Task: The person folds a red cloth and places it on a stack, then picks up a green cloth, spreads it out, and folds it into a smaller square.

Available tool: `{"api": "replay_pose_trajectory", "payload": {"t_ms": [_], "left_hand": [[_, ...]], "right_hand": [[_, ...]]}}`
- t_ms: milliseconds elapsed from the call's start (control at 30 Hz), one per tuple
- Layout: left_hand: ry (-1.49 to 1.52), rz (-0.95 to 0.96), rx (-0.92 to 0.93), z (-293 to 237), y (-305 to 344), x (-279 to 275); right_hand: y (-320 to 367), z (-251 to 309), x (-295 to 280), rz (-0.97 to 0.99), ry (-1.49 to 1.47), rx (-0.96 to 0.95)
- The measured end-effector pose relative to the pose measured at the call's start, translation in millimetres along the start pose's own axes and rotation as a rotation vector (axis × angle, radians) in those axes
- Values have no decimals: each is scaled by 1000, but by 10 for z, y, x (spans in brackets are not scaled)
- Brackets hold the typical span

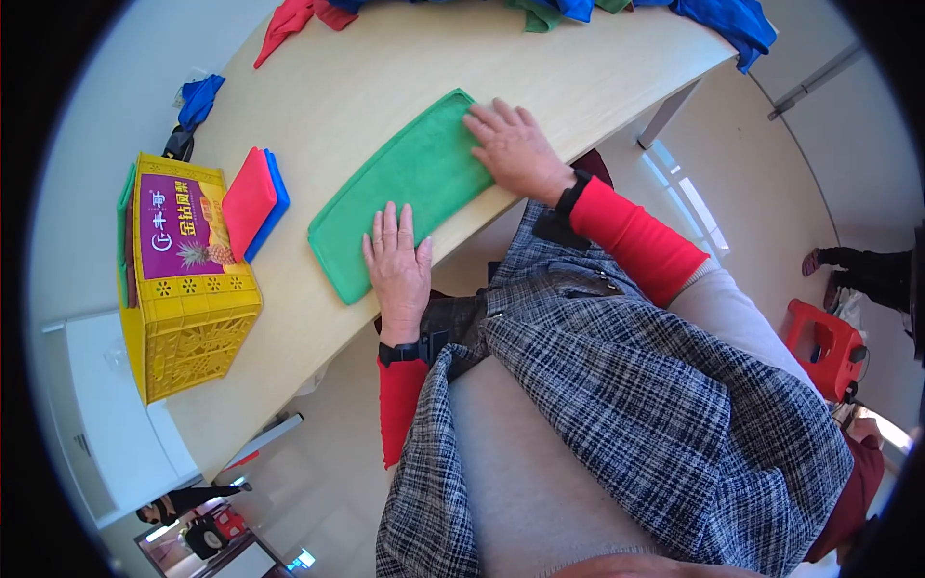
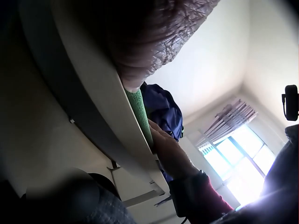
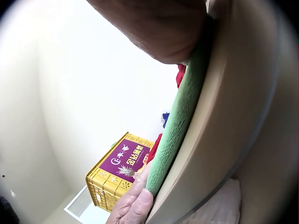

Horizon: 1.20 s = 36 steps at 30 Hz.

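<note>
A green towel (image 1: 414, 183), folded into a long strip, lies across the table close to its near edge. My left hand (image 1: 398, 275) rests flat on the towel's lower part, fingers straight and pointing away from me. On its upper right end lies my right hand (image 1: 520, 152), fingers extended and slightly spread. From the side, the left wrist view shows the towel (image 2: 140, 112) as a thick layered edge along the tabletop. In the right wrist view, my left thumb and fingers (image 3: 144, 198) lie at the towel's far end.
A yellow plastic crate (image 1: 198, 337) with a purple pineapple label stands at the table's left. Beside it lie a folded red cloth (image 1: 249, 200) and a blue one (image 1: 275, 207). Loose blue cloths (image 1: 727, 21) and others lie along the far edge. A red stool (image 1: 827, 337) stands on the floor.
</note>
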<state>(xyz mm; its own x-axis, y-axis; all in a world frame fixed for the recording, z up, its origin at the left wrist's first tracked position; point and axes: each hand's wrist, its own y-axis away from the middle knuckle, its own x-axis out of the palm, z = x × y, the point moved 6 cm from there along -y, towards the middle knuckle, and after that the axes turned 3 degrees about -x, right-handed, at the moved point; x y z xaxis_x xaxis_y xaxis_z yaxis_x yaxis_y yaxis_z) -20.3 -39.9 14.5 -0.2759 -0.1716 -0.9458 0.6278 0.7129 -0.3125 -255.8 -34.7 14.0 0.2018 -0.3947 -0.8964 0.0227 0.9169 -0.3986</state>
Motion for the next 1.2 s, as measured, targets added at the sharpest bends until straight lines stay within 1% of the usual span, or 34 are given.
{"api": "replay_pose_trajectory", "payload": {"t_ms": [67,100,200,233,333,367,467,533,600,633,667,733,767,800,867,900,1000,1033,1133,1167,1200], "left_hand": [[45,0,-14,6,2,-19],[68,0,-19,7,-3,-38],[130,-21,-19,-50,-29,-133],[161,-29,-17,-66,-30,-149],[195,-43,-45,35,-37,-159],[211,-49,-61,79,-40,-161],[220,-3,-27,134,-178,-240],[223,13,-10,72,-376,-324],[342,76,49,-67,-698,-312],[399,108,79,-133,-856,-271],[396,106,83,-168,-1016,-176],[418,134,210,-310,-1286,76],[418,133,219,-315,-1375,210],[375,123,239,-338,-1450,348],[290,114,281,-419,-1541,513],[291,123,293,-412,-1556,577],[391,175,247,-357,-1552,605],[389,184,250,-361,-1549,622],[363,164,263,-361,-1551,627],[359,168,265,-369,-1550,630],[355,168,263,-369,-1547,633]], "right_hand": [[25,-165,-99,-37,58,95],[43,-190,-157,-36,60,94],[110,-292,-359,-117,-145,142],[144,-301,-388,-116,-144,145],[276,-434,-294,39,-682,407],[286,-461,-317,39,-680,411],[317,-501,-191,234,-1195,556],[277,-584,-121,217,-1221,521],[221,-626,-76,189,-1275,452],[187,-635,-101,186,-1277,449],[145,-629,-133,239,-1232,459],[79,-635,-176,341,-1135,484],[42,-656,-191,332,-1133,486],[13,-655,-180,347,-1239,506],[-15,-654,-129,375,-1457,551],[-40,-685,-110,364,-1461,562],[-112,-670,0,449,-1632,606],[-120,-665,23,446,-1640,612],[-213,-692,-37,304,-1470,488],[-220,-713,-20,301,-1475,489],[-253,-719,-1,339,-1434,423]]}}
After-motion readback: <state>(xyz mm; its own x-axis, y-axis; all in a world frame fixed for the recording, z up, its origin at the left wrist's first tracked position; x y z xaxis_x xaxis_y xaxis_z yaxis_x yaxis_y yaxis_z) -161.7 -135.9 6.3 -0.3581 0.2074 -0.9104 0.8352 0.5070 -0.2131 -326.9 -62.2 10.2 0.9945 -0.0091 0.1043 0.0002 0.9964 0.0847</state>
